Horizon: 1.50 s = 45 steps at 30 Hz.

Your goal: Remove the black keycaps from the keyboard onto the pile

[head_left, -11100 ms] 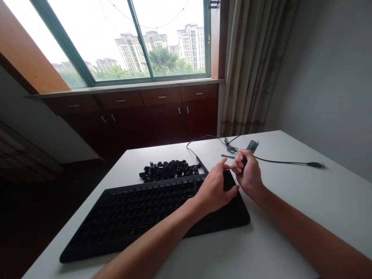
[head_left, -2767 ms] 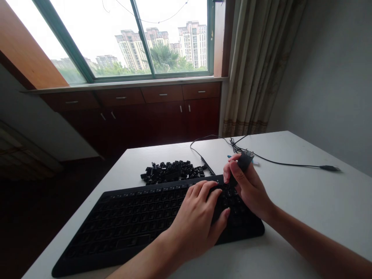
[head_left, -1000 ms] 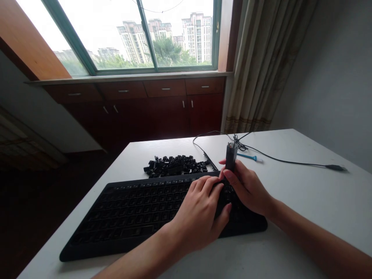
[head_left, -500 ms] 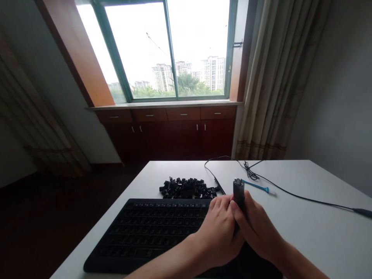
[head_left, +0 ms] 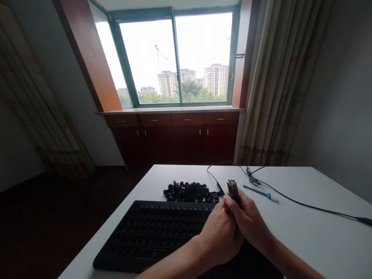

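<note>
Through the head camera I see the left forearm [head_left: 177,259] bare as far as the lower edge lets me look, slim and smooth in outline, narrowing gently into a bare left wrist [head_left: 200,243]. The left hand [head_left: 220,232] is bare as well; I get its rounded back with soft knuckles, while most of its fingers are hidden from me. The right forearm [head_left: 287,256] is equally bare and slender, with a plain, uncovered right wrist [head_left: 267,239]. On the right hand [head_left: 250,212], also bare, I make out a slim thumb [head_left: 235,206]; its nail is too small for me to read.
</note>
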Each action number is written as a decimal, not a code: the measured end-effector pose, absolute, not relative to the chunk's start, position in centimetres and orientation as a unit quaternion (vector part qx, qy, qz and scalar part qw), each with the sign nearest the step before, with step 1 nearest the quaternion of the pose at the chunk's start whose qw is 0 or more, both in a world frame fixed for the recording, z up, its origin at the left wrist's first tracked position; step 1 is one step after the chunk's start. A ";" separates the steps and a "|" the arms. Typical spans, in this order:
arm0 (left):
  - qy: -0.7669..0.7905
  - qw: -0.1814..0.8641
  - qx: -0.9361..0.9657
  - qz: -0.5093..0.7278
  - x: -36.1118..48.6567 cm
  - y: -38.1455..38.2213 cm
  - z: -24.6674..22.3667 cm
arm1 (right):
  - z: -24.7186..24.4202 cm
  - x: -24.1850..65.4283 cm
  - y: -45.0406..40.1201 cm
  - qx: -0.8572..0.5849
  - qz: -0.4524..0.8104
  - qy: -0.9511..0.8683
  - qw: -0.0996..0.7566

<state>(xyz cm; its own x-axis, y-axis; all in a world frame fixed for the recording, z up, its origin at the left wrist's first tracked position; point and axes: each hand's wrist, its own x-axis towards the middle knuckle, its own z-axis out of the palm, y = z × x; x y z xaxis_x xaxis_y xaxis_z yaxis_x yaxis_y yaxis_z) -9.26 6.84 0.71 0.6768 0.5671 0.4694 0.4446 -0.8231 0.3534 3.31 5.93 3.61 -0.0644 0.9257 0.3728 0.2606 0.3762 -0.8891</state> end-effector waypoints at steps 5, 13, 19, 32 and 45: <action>0.299 0.102 0.903 0.292 -9.5 6.5 0.9 | 3.4 1.6 6.0 -0.448 0.351 -0.590 0.573; 0.258 0.128 0.922 0.260 -9.4 6.2 1.0 | 0.9 1.9 4.7 -0.455 0.280 -0.544 0.647; 0.255 0.130 0.926 0.246 -9.4 6.2 1.3 | 0.4 2.3 4.5 -0.420 0.264 -0.539 0.680; 0.290 0.092 0.927 0.221 -11.5 6.6 3.0 | 2.6 3.1 4.3 -0.419 0.272 -0.450 0.740; 0.140 0.065 0.969 0.191 -15.7 10.9 4.3 | 2.9 3.8 5.5 -0.447 0.434 -0.325 0.711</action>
<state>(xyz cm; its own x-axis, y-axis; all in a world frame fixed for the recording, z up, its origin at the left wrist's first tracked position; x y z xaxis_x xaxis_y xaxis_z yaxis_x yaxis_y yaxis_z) -15.67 10.88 4.30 0.8879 0.2960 0.3522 0.2466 -0.9525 0.1786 3.76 5.53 2.95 0.4120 0.9082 0.0743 -0.3272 0.2235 -0.9181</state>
